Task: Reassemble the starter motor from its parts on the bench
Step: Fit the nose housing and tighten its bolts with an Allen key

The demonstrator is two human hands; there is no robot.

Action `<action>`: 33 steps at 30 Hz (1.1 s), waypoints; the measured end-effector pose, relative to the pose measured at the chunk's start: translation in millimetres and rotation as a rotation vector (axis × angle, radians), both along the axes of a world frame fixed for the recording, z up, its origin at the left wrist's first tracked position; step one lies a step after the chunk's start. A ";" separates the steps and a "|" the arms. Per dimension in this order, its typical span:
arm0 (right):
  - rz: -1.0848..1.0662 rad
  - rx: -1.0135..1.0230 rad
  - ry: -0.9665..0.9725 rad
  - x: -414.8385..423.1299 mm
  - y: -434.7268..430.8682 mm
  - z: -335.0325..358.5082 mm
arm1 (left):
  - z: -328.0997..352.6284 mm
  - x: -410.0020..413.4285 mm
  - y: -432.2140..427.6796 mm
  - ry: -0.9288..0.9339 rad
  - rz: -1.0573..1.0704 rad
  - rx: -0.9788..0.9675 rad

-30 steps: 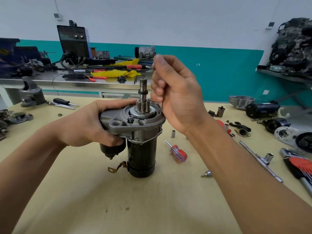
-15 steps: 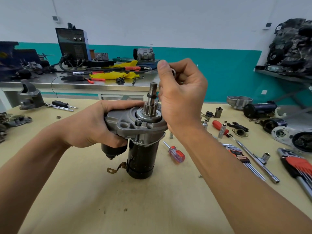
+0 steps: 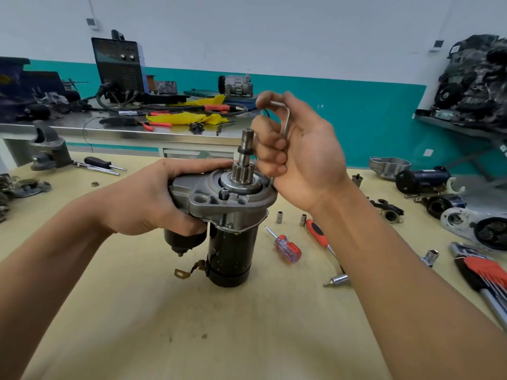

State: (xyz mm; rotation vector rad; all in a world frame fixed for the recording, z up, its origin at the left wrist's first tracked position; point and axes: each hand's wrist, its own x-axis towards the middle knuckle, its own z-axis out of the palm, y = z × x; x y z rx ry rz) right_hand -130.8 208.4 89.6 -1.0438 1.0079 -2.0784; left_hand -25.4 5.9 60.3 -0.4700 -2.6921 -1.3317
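While the left hand (image 3: 153,201) grips the upright starter motor (image 3: 227,215), the right hand (image 3: 296,154) curls around a hex key (image 3: 285,116); its lower end is hidden.

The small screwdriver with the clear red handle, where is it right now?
In the head view the small screwdriver lies on the bench just right of the upright starter motor, between it and a longer orange-handled screwdriver.

The hex key (image 3: 286,119) — shank hidden inside the right hand (image 3: 304,160) — ends behind the housing (image 3: 203,204), tip unseen.
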 end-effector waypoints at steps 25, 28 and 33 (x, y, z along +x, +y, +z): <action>-0.946 -0.421 0.444 13.8 -21.3 -15.9 | 0.8 1.4 -0.1 0.009 -0.019 0.002; -1.075 -0.415 0.570 13.8 -20.8 -18.0 | 1.2 1.9 1.4 0.011 -0.016 0.005; -1.031 -0.376 0.495 16.4 -21.4 -20.3 | -0.8 0.7 0.9 0.029 -0.022 0.024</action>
